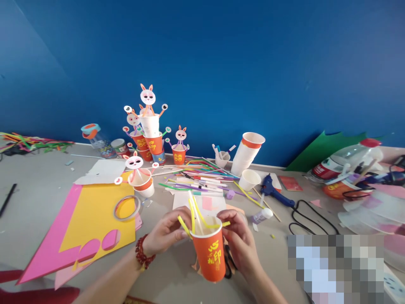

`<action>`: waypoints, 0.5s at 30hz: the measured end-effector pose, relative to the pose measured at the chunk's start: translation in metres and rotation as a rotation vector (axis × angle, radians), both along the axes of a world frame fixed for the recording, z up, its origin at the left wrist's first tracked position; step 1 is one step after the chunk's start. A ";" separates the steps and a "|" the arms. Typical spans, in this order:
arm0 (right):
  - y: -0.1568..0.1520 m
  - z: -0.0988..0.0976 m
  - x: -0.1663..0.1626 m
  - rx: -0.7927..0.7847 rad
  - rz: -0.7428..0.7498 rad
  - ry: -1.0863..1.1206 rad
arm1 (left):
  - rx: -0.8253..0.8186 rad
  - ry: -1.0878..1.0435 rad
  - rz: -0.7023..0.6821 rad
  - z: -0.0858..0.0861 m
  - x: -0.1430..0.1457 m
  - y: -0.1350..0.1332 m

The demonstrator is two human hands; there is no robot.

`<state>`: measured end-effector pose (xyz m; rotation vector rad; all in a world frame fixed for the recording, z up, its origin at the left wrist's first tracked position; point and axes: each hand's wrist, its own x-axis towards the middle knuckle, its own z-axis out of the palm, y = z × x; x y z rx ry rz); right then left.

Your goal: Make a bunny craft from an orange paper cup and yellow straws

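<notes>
Both my hands hold an orange paper cup (210,253) with yellow print, raised a little above the table near its front edge. Yellow straws (193,213) stick out of the cup's mouth and through its sides. My left hand (165,232), with a red bead bracelet on the wrist, pinches the straw end at the cup's left rim. My right hand (241,240) grips the cup's right side, fingers curled at the straw end poking out there.
Finished bunny cups (152,135) stand stacked at the back, one more (141,179) nearer. Loose straws and pens (202,179) lie mid-table, with a white cup stack (247,154), blue glue gun (274,190), tape ring (126,207), yellow and pink sheets (91,223), and scissors (228,264) under the cup.
</notes>
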<state>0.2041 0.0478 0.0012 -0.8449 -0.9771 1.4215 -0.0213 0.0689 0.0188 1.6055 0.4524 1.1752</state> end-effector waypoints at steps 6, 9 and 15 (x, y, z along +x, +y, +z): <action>0.008 0.001 0.007 0.109 -0.033 -0.049 | -0.002 -0.010 -0.042 0.000 -0.001 0.001; 0.007 0.001 0.008 0.146 0.030 -0.068 | -0.036 -0.026 -0.057 0.001 -0.003 0.001; 0.003 0.000 0.002 0.226 0.093 0.033 | -0.165 -0.137 -0.086 -0.004 -0.006 0.000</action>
